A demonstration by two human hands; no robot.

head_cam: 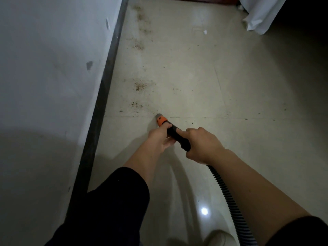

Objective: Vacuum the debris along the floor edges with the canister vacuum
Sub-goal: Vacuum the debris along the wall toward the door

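Black sleeve (113,201) right up close at the bottom, bare forearms reaching out past it. The left hand (158,139) has its fingers (168,143) wrapped round the black handle (178,138), just behind the orange collar (161,120). The right hand (204,146) grips the same handle further back, index finger lying along the top. The grey nozzle tip (158,115) sits on the floor (221,82) at a tile joint, just beside brown debris (140,85) trailing along near the dark baseboard (106,82). The ribbed hose (229,197) runs back under the right arm.

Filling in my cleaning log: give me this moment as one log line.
left hand: holds wand | right hand: holds wand | nozzle: just short of debris | debris: along baseboard
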